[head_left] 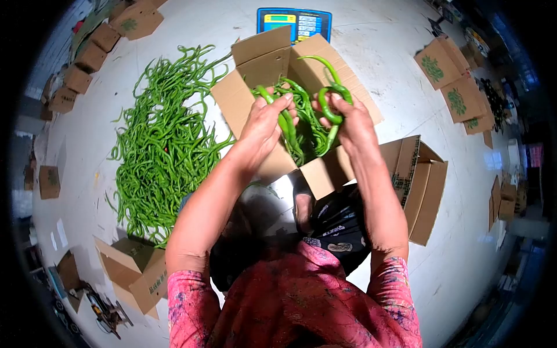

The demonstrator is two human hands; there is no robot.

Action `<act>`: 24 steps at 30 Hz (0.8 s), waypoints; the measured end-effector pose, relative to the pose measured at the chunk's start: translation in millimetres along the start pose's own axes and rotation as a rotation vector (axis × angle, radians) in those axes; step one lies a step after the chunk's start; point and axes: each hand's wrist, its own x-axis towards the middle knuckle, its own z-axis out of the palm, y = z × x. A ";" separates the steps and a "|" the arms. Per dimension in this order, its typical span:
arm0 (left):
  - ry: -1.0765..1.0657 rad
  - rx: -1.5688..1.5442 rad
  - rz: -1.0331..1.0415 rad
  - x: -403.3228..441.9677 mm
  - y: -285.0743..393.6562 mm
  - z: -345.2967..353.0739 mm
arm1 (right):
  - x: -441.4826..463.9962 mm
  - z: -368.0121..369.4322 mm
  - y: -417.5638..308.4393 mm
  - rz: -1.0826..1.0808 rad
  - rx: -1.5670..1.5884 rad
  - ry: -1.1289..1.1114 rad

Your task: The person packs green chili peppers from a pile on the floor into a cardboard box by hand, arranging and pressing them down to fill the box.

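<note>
Both of my hands are over an open cardboard box (pixel 243 110) that holds long green chili peppers (pixel 304 110). My left hand (pixel 267 124) is closed around a few peppers (pixel 286 123) that point down into the box. Curled peppers (pixel 332 110) are gripped in my right hand (pixel 355 119), and one long tip sticks up past the fingers. To the left, a wide heap of green chili peppers (pixel 168 139) lies on the floor. The box's flaps stand outward, and part of its contents is hidden behind my hands.
A blue scale display (pixel 294 24) stands behind the box. One open carton (pixel 420 191) is to the right, another (pixel 136 272) at lower left. More cartons line the left (pixel 93 56) and right (pixel 458 87) sides of the pale floor (pixel 383 52).
</note>
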 end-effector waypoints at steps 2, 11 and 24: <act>-0.009 -0.083 -0.081 4.0 -6.2 7.6 | 2.5 -27.7 -10.8 0.032 0.080 -0.087; -0.331 -0.257 0.083 16.1 32.7 -19.7 | 17.5 -4.6 8.2 -0.118 -0.123 -0.110; -0.053 0.591 -0.044 20.3 71.0 -87.5 | 4.3 17.5 19.0 -0.240 -1.160 -0.351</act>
